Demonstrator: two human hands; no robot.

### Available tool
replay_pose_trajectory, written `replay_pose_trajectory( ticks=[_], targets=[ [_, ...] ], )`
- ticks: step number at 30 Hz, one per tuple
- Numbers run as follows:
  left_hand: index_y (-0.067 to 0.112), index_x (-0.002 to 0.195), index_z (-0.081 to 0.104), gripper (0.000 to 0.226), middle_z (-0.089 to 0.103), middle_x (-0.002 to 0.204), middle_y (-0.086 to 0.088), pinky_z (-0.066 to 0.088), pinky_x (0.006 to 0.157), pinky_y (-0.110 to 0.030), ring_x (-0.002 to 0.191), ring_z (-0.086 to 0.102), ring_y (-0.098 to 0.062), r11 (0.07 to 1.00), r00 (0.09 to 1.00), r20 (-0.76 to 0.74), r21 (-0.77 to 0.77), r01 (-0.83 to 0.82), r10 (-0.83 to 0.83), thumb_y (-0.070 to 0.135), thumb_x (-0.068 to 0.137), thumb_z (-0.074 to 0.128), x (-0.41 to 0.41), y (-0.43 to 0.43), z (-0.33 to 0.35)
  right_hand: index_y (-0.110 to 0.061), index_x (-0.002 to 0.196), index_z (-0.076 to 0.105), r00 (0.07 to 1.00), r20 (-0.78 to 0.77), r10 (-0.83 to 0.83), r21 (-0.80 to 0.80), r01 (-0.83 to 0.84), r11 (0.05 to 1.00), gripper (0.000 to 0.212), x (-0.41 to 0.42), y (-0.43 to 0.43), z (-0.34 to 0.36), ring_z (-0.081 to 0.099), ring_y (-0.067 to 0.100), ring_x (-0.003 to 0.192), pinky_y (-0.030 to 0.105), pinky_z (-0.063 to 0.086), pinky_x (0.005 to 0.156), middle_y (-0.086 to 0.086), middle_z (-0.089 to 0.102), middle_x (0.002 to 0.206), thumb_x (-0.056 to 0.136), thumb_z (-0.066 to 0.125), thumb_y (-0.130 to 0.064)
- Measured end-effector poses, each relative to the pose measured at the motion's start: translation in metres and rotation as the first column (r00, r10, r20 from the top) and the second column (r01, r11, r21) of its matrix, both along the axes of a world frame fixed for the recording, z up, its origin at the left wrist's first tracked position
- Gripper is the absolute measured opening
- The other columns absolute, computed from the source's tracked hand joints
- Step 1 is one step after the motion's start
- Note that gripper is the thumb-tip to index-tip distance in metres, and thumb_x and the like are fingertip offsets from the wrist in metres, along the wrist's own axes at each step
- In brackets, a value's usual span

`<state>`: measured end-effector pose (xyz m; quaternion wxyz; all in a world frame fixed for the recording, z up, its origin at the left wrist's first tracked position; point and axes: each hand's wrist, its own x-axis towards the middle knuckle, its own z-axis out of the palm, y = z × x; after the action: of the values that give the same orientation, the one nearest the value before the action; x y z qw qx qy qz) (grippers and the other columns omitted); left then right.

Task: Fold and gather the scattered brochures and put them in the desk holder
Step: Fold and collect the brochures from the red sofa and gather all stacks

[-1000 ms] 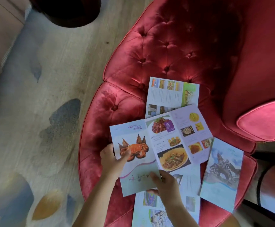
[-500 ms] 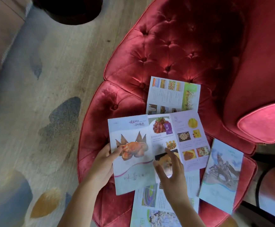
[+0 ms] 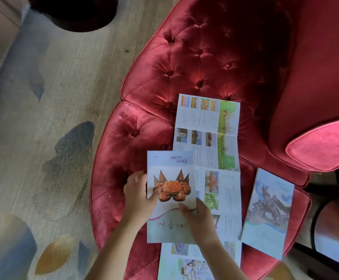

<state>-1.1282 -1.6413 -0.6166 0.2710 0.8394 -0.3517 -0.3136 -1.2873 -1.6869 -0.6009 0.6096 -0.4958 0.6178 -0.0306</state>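
Note:
The crab brochure (image 3: 171, 174) lies folded shut on the red velvet armchair seat (image 3: 116, 158). My left hand (image 3: 137, 194) grips its left edge, thumb on the crab picture. My right hand (image 3: 199, 221) presses flat on its lower right part. Beneath it lies an unfolded brochure (image 3: 224, 199) with small photos. Another open brochure (image 3: 207, 130) with a green strip lies behind, towards the backrest. A folded brochure (image 3: 267, 213) with a statue cover sits at the right of the seat. No desk holder is in view.
A patterned rug (image 3: 43, 138) covers the floor on the left. A dark round object (image 3: 77, 11) stands at the top left. The chair's tufted back (image 3: 215, 47) and a pink armrest (image 3: 324, 144) border the seat. Another seat (image 3: 336, 225) shows at the right edge.
The crab brochure's open food-photo panels have been folded in under its cover. My right hand moved from those panels onto the closed cover. My left hand kept its grip on the left edge.

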Motion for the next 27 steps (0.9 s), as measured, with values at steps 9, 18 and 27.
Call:
replay_pose_trajectory(
  ticks=[9,18,27],
  targets=[
    [0.013,0.097,0.06,0.012,0.063,0.087,-0.009,0.043,0.06,-0.021,0.067,0.055,-0.015,0.91,0.826,-0.385,0.212,-0.355,0.412,0.006,0.089,0.062,-0.014,0.012,-0.029,-0.026,0.108,0.047,0.992,-0.062,-0.108,0.019,0.109,0.994,0.029,-0.001,0.016,-0.032,0.06,0.003,0.075,0.01,0.044,0.051,-0.009,0.063,0.088,0.088,0.064,-0.013],
    [0.015,0.099,0.057,0.016,0.064,0.088,-0.004,0.042,0.076,-0.028,0.08,0.055,-0.018,0.945,0.745,-0.612,0.013,-0.327,0.266,0.004,0.097,0.045,-0.045,-0.009,0.009,-0.027,0.13,0.05,0.946,0.045,-0.321,-0.186,0.324,0.928,0.053,-0.022,0.015,-0.011,0.057,0.014,0.111,0.035,0.049,0.095,-0.008,0.057,0.124,0.082,0.072,-0.022],
    [0.018,0.133,0.048,0.034,0.058,0.12,0.004,0.043,0.093,-0.021,0.108,0.057,-0.005,0.994,0.869,-0.482,-0.057,0.091,-0.107,0.021,0.099,0.047,-0.158,-0.081,0.018,-0.031,0.11,0.065,0.798,-0.131,-0.588,-0.468,0.473,0.746,0.035,-0.143,-0.027,0.023,0.062,0.026,0.089,0.049,0.055,0.075,-0.003,0.066,0.093,0.077,0.074,-0.039]
  ],
)
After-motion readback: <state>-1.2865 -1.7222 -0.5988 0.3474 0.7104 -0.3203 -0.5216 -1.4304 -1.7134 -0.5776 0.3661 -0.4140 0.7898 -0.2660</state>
